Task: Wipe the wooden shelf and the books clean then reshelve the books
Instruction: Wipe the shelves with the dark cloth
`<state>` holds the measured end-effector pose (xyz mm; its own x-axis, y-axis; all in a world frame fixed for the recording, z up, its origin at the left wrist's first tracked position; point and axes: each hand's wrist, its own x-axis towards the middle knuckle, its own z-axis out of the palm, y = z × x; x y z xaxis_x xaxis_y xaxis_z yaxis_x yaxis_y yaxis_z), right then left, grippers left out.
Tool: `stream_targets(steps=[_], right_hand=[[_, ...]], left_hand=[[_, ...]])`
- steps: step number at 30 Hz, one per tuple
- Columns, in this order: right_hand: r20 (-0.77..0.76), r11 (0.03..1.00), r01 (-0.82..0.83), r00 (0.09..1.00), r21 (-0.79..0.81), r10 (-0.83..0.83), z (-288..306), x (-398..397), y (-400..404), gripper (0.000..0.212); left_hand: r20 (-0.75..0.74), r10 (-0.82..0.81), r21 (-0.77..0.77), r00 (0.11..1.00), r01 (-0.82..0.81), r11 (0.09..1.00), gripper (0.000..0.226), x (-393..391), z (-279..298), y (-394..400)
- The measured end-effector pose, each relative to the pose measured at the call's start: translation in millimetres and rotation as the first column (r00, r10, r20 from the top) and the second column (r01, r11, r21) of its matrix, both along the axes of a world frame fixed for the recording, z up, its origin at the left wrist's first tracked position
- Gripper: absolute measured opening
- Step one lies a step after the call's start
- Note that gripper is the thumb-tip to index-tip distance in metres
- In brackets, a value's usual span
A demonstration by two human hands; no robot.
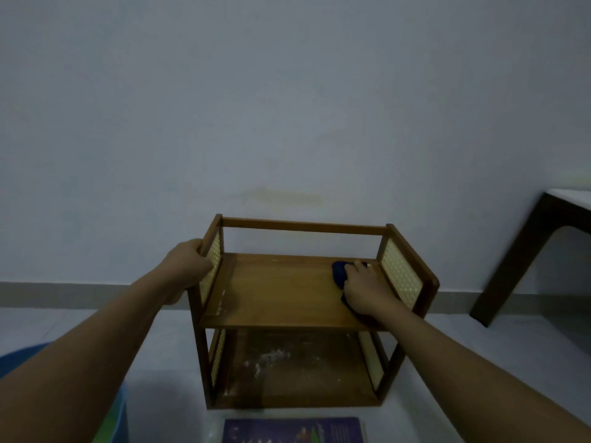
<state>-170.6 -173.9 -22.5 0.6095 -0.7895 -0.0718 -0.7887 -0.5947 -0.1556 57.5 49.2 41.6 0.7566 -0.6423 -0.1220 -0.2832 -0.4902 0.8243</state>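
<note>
One head-worn wide-angle view looks forward and down from above and just in front of a small two-tier brown wooden shelf with cane side panels (287, 292). It faces a plain pale wall (287, 107), with both forearms reaching in from the lower corners.

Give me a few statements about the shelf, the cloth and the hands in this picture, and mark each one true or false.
1. The left hand grips the wooden shelf by its left side frame. True.
2. The right hand presses a red cloth on the lower board. False: the cloth is dark blue and lies on the upper board.
3. White dust shows on the lower board. True.
4. Books stand on the upper board. False: none do; a purple book lies on the floor in front.
</note>
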Motion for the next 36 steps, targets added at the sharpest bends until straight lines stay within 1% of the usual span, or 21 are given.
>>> stream_targets(steps=[1, 3, 4, 5, 6, 8, 10, 13, 16, 18, 20, 21, 23, 25, 27, 28, 30, 32, 33, 35, 36], right_hand=[[0.024, 0.998, 0.067, 0.997, -0.012, -0.067, 0, 9, -9, 0.051], [0.066, 0.963, 0.271, 0.961, -0.001, -0.270, 1, 36, -11, 0.056], [0.080, 0.942, 0.334, 0.939, 0.020, -0.335, 3, 55, -3, 0.057], [0.092, 0.946, 0.322, 0.941, 0.038, -0.324, 3, 77, 9, 0.057], [0.111, 0.966, 0.253, 0.960, 0.046, -0.257, 1, 98, 23, 0.056], [0.154, 0.998, 0.012, 0.988, 0.059, -0.021, -5, 136, 50, 0.054], [0.169, 0.984, -0.166, 0.974, 0.065, 0.153, -8, 155, 63, 0.053], [0.260, 0.967, -0.241, 0.942, 0.084, 0.212, -1, 150, 73, 0.046], [0.399, 0.880, -0.438, 0.852, 0.185, 0.340, 8, 124, 115, 0.037], [0.401, 0.825, -0.544, 0.797, 0.151, 0.452, 5, 107, 146, 0.039], [0.366, 0.822, -0.568, 0.774, 0.043, 0.517, 2, 98, 159, 0.042], [0.363, 0.824, -0.567, 0.773, 0.024, 0.521, 2, 95, 160, 0.042], [0.371, 0.827, -0.557, 0.785, 0.072, 0.497, 8, 89, 152, 0.041], [0.381, 0.849, -0.500, 0.828, 0.171, 0.411, 9, 75, 139, 0.042], [0.408, 0.901, -0.360, 0.880, 0.244, 0.242, 1, 50, 116, 0.043], [0.416, 0.936, -0.259, 0.898, 0.238, 0.143, -3, 33, 100, 0.042], [0.392, 0.991, 0.003, 0.918, 0.136, -0.057, -11, -2, 67, 0.041], [0.339, 0.968, 0.249, 0.908, 0.032, -0.244, -15, -19, 45, 0.042], [0.307, 0.946, 0.323, 0.898, 0.028, -0.316, -14, -15, 42, 0.044], [0.223, 0.918, 0.392, 0.891, 0.065, -0.396, -7, 13, 53, 0.048], [0.183, 0.926, 0.369, 0.908, 0.081, -0.378, -4, 35, 64, 0.050]], left_hand=[[0.004, -0.002, -0.003, 1.000, 0.002, 1.000, 0.042, 0, -1, 0], [0.012, -0.009, -0.006, 1.000, 0.009, 1.000, 0.042, 1, -2, -1], [0.014, -0.008, -0.011, 1.000, 0.008, 1.000, 0.043, 2, -3, -2], [0.017, -0.002, -0.016, 1.000, 0.002, 1.000, 0.042, 3, -4, -4], [0.025, 0.004, -0.018, 1.000, -0.003, 1.000, 0.042, 4, -5, -5], [0.043, 0.007, -0.017, 0.999, -0.006, 1.000, 0.042, 6, -7, -8], [0.037, 0.016, -0.022, 0.999, -0.015, 1.000, 0.041, 4, -8, -9], [0.023, 0.032, -0.033, 0.999, -0.032, 0.999, 0.035, 2, -10, -10], [0.059, 0.059, -0.038, 0.996, -0.057, 0.998, 0.027, -1, -8, -9], [0.094, 0.074, -0.035, 0.993, -0.071, 0.997, 0.025, -4, -6, -8], [0.108, 0.084, -0.030, 0.991, -0.081, 0.996, 0.026, -6, -7, -7], [0.107, 0.085, -0.027, 0.991, -0.082, 0.996, 0.028, -6, -8, -6], [0.084, 0.076, -0.015, 0.994, -0.075, 0.997, 0.034, -5, -6, -5], [0.028, 0.051, -0.008, 0.998, -0.051, 0.999, 0.038, -6, -3, -5], [-0.011, 0.029, -0.003, 1.000, -0.029, 1.000, 0.039, -7, 0, -3], [-0.017, 0.028, 0.000, 0.999, -0.028, 1.000, 0.040, -8, 1, -3], [-0.017, 0.035, 0.003, 0.999, -0.035, 0.999, 0.041, -8, 2, -4], [0.005, 0.035, 0.005, 0.999, -0.035, 0.999, 0.040, -8, 1, -4], [0.015, 0.038, 0.005, 0.999, -0.038, 0.999, 0.040, -7, 1, -3], [0.020, 0.043, 0.004, 0.999, -0.043, 0.999, 0.039, -7, -1, -4], [0.021, 0.044, 0.004, 0.999, -0.044, 0.999, 0.039, -6, -1, -5]])
